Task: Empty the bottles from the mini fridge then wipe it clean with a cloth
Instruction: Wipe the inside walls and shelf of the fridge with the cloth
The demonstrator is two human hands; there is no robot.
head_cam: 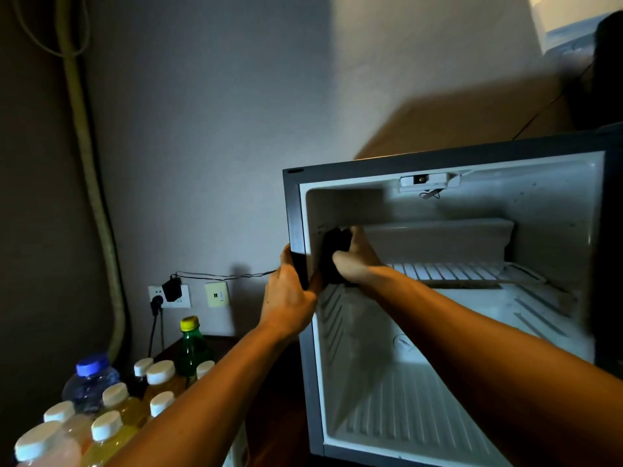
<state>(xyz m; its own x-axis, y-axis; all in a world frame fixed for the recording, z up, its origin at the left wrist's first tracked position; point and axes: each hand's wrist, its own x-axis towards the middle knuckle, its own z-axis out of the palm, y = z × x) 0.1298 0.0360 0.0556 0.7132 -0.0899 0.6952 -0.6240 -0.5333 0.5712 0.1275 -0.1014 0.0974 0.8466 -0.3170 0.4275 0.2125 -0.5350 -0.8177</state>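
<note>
Two bare hands work at the left front edge of an open fridge, the largest item, which fills the right half of the view. Its white interior holds no bottles; a wire shelf crosses it at mid-height, below a ledge on the back wall. Left hand grips the fridge's left front edge, fingers curled round the dark frame. Right hand reaches inside and grips a dark cloth, which lies against the inner left wall near its front edge, just above shelf level (cloth and frame are both dark, so the cloth's outline is partly unclear). Bottles stand grouped at the lower left on a dark desk, beside the fridge: most have white caps, one has a blue cap, and a green bottle with a yellow cap stands at the back. Wall sockets with a black adapter sit behind them.
</note>
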